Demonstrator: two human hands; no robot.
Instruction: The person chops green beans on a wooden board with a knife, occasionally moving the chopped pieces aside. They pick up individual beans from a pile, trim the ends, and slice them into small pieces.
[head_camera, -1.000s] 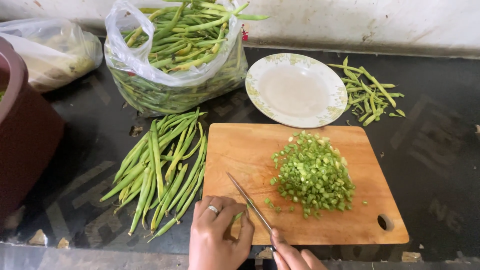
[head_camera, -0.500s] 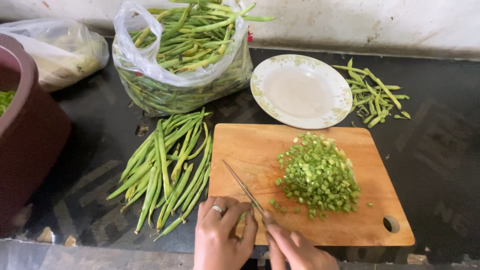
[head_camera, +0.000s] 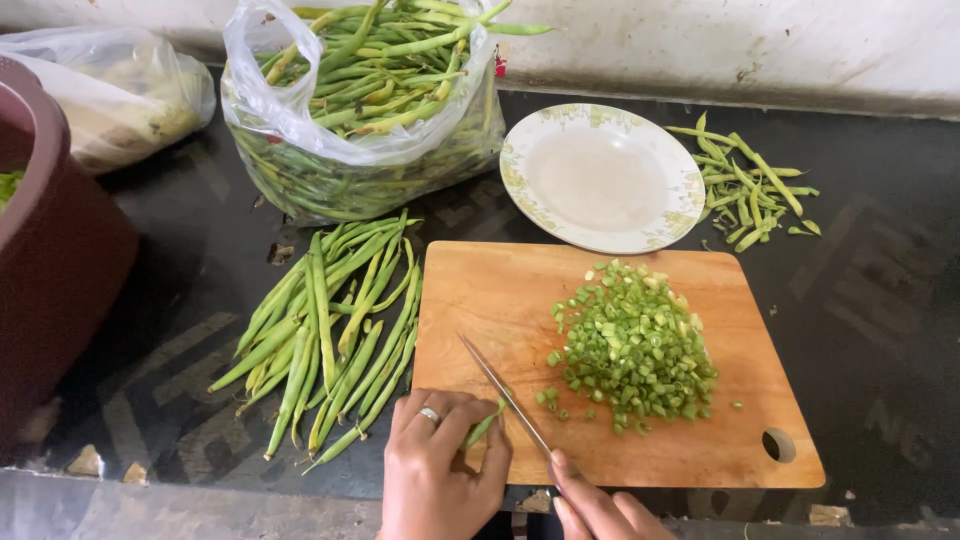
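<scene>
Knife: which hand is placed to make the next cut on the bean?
Right. The right hand grips the knife, its blade lying beside the bean. The left hand pinches that bean on the board.

Dark counter (head_camera: 870, 330) with cutting board (head_camera: 480, 290), plate (head_camera: 603, 178), loose beans (head_camera: 330, 330), bean bag (head_camera: 360, 160).

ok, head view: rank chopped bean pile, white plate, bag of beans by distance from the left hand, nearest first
From the left hand, at the cutting board's near edge:
1. Chopped bean pile: on the board, up and to the hand's right, nearest.
2. White plate: beyond the board's far edge, to the right.
3. Bag of beans: at the back by the wall, slightly left, farthest.
</scene>
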